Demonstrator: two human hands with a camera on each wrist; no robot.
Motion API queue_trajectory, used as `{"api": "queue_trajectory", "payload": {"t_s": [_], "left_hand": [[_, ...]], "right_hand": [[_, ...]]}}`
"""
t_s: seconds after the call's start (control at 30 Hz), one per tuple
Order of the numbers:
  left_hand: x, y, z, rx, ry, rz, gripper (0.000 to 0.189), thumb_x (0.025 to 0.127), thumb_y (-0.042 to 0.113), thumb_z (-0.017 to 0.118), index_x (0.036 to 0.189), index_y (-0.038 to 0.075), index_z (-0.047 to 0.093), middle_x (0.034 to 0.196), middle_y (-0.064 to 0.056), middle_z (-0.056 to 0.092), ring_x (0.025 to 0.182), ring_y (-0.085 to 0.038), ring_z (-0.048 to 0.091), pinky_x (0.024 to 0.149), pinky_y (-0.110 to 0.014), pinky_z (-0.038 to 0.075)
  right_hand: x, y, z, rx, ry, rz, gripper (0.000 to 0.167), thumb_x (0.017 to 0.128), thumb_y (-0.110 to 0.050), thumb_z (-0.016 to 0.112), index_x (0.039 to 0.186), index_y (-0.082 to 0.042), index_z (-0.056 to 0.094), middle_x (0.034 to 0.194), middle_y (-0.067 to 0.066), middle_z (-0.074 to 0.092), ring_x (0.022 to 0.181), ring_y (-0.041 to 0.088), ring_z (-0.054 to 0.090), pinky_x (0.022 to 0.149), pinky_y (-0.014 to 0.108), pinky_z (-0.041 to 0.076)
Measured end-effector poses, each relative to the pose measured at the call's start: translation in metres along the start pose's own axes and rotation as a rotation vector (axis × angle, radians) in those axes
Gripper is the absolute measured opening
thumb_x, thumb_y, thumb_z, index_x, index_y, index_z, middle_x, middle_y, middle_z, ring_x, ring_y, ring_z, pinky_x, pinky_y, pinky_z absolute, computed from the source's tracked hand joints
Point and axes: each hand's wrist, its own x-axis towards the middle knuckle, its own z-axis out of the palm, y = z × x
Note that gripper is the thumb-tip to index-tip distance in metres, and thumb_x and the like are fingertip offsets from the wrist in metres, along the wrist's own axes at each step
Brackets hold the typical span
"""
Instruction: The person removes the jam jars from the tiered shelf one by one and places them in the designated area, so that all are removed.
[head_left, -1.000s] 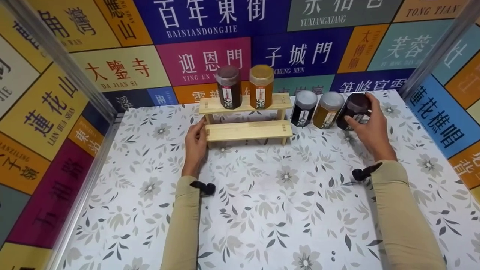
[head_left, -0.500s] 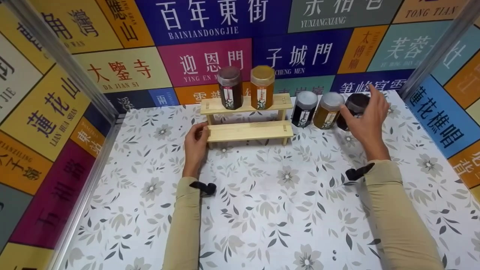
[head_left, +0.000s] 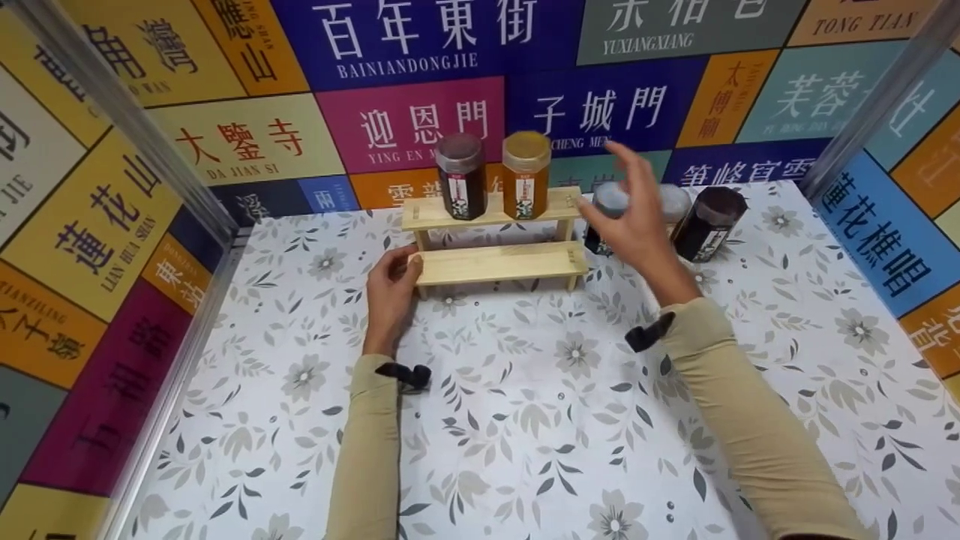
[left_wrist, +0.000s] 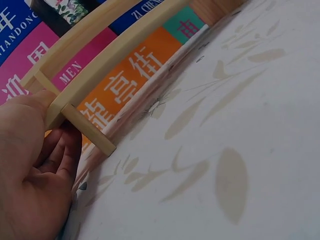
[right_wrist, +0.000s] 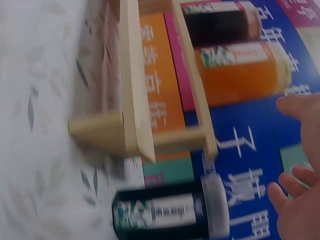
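Observation:
A two-tier wooden rack (head_left: 495, 264) stands near the back of the table. My left hand (head_left: 391, 300) grips the left end of its lower plank; in the left wrist view the thumb lies at the plank's end (left_wrist: 120, 57) and the fingers curl below. On the upper tier are a dark jar (head_left: 460, 187) and an amber jar (head_left: 526, 187). Right of the rack, my right hand (head_left: 637, 225) is raised with fingers spread, holding nothing. It partly hides a dark jar with a pale lid (right_wrist: 165, 212) and another pale-lidded jar (head_left: 676, 201).
At the right end of the jar row stands a dark-lidded jar (head_left: 709, 225). A flower-patterned cloth (head_left: 525, 420) covers the table. Panels with large characters (head_left: 420, 112) rise behind it, and a metal post (head_left: 874, 97) stands at the back right corner.
My right hand has let go of the rightmost dark jar and moved left over the other jars toward the rack. The left hand has stayed at the rack's end.

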Motion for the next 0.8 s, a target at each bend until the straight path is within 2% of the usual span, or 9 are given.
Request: {"api": "queue_trajectory", "payload": {"t_s": [0.13,0.23,0.37,0.5,0.6,0.7,0.8], "left_hand": [[0.0,0.001,0.007,0.004,-0.017,-0.003,0.029,0.105,0.031,0.074,0.131,0.016,0.075,0.127,-0.006,0.073,0.116,-0.02,0.069,0.102,-0.035,0.057],[0.0,0.001,0.012,-0.006,-0.026,-0.005,0.029,0.105,0.031,0.074,0.13,0.016,0.075,0.127,-0.007,0.073,0.116,-0.02,0.069,0.102,-0.036,0.057],[0.0,0.0,0.017,-0.019,-0.033,-0.013,0.029,0.105,0.031,0.074,0.13,0.016,0.075,0.127,-0.006,0.073,0.117,-0.019,0.069,0.102,-0.032,0.058],[0.002,-0.001,0.019,-0.046,-0.048,0.005,0.03,0.105,0.03,0.074,0.131,0.014,0.075,0.126,-0.009,0.073,0.115,-0.021,0.07,0.097,-0.03,0.058],[0.004,-0.002,0.017,-0.052,-0.064,0.018,0.032,0.105,0.03,0.074,0.132,0.013,0.074,0.126,-0.011,0.072,0.114,-0.022,0.069,0.095,-0.029,0.058],[0.003,-0.003,0.01,-0.043,-0.038,0.008,0.03,0.105,0.031,0.075,0.13,0.015,0.075,0.125,-0.008,0.072,0.113,-0.02,0.068,0.095,-0.027,0.057],[0.001,-0.002,0.005,-0.045,-0.012,0.004,0.027,0.105,0.029,0.075,0.128,0.015,0.076,0.122,-0.008,0.073,0.112,-0.02,0.069,0.094,-0.028,0.057]], "right_hand": [[0.006,-0.011,0.022,0.066,-0.092,-0.012,0.09,0.092,-0.021,0.089,0.165,-0.042,0.04,0.169,0.002,0.039,0.151,0.025,0.047,0.118,0.054,0.051],[0.012,-0.015,0.034,0.103,-0.132,-0.02,0.091,0.093,-0.019,0.089,0.166,-0.039,0.04,0.173,0.005,0.033,0.154,0.029,0.045,0.117,0.06,0.05],[0.017,-0.015,0.046,0.124,-0.156,0.003,0.093,0.091,-0.019,0.09,0.166,-0.034,0.038,0.17,0.004,0.038,0.153,0.028,0.046,0.118,0.061,0.049],[0.017,-0.017,0.056,0.133,-0.123,0.012,0.093,0.089,-0.021,0.092,0.162,-0.033,0.035,0.164,-0.001,0.046,0.149,0.021,0.05,0.118,0.053,0.051],[0.018,-0.02,0.065,0.128,-0.054,0.007,0.09,0.089,-0.023,0.093,0.159,-0.032,0.037,0.16,-0.003,0.05,0.142,0.018,0.055,0.114,0.046,0.055],[0.019,-0.023,0.076,0.105,-0.012,-0.006,0.085,0.089,-0.027,0.092,0.157,-0.029,0.04,0.155,-0.003,0.055,0.133,0.016,0.059,0.106,0.041,0.06],[0.018,-0.028,0.082,0.093,-0.004,-0.024,0.081,0.09,-0.029,0.091,0.155,-0.026,0.041,0.151,0.0,0.058,0.129,0.016,0.06,0.1,0.038,0.061]]}}
